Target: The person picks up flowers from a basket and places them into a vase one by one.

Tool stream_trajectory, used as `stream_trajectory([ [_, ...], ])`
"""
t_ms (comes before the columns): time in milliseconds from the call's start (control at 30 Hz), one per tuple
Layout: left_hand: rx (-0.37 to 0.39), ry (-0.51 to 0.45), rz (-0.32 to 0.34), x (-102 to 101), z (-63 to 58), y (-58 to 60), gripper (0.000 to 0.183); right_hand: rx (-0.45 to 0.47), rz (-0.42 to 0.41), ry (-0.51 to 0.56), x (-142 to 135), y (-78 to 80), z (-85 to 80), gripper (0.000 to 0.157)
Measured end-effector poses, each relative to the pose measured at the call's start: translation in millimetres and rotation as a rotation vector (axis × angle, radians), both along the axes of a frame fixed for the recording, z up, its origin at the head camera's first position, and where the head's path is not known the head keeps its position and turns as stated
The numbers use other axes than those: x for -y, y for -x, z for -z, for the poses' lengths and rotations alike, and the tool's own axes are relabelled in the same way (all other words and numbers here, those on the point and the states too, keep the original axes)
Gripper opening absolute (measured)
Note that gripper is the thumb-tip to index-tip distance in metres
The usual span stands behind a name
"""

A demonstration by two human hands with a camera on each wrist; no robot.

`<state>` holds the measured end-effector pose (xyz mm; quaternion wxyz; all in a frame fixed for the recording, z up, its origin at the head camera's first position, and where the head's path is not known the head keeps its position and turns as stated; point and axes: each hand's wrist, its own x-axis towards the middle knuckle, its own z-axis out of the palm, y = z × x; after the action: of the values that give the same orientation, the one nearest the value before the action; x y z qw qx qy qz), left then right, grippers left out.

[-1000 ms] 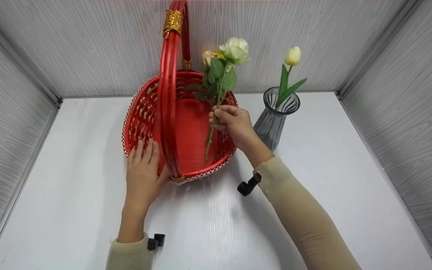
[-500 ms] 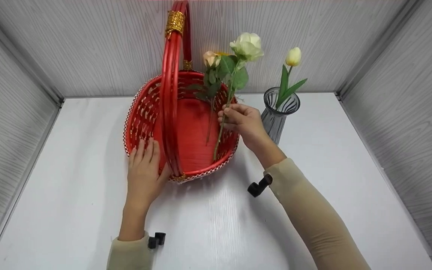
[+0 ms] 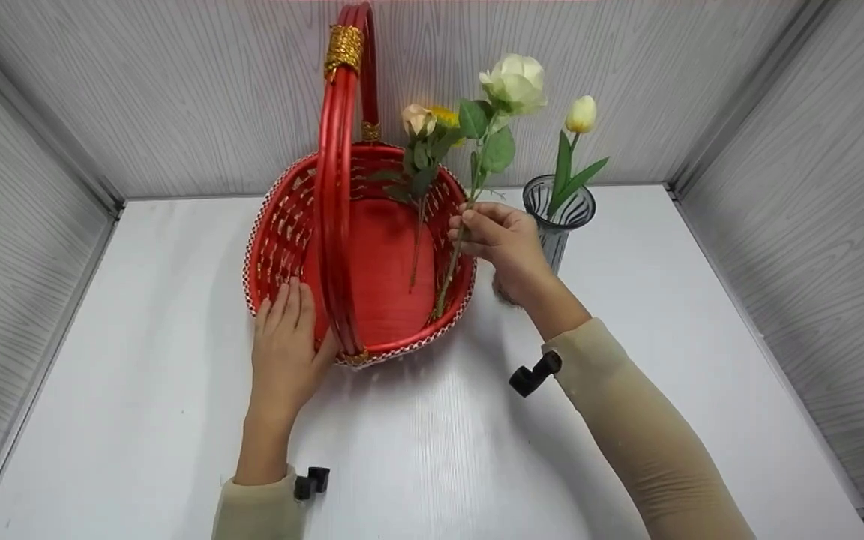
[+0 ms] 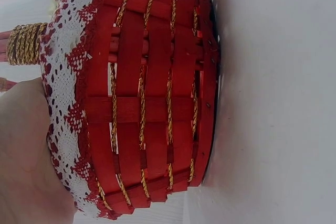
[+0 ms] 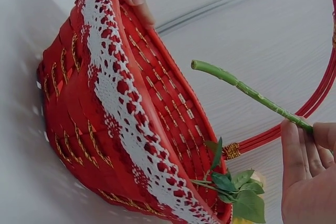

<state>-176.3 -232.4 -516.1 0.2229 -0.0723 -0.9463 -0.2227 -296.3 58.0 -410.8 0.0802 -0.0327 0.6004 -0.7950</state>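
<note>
The left hand [image 3: 286,356] rests on the near left rim of a red woven basket [image 3: 387,262], its fingers straight. In the left wrist view its palm lies against the white lace edging [image 4: 68,82]. The right hand [image 3: 507,244] pinches the green stem [image 5: 252,93] of a white rose [image 3: 514,84] between thumb and fingers. Its bloom stands up and to the right, and its cut end hangs over the basket's right side in the head view. Inside the basket lean a peach rose [image 3: 418,120] and a yellow flower [image 3: 445,118], partly hidden by leaves.
A grey glass vase [image 3: 558,225] holding a pale yellow tulip [image 3: 580,115] stands just behind the right hand. The tall red basket handle [image 3: 336,187] arches up beside the left hand. Grey wood-grained panels [image 3: 799,225] enclose the white table [image 3: 417,442].
The right hand has moved to the right with the white rose, away from the peach rose and closer to the vase. The left hand has stayed on the basket rim.
</note>
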Motion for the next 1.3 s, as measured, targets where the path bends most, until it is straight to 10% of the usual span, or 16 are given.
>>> stream_trajectory([
  [1300,0.013,0.011,0.014,0,-2.5,0.1,0.069,-0.061,0.108,0.139,-70,-7.1,-38.5,0.026],
])
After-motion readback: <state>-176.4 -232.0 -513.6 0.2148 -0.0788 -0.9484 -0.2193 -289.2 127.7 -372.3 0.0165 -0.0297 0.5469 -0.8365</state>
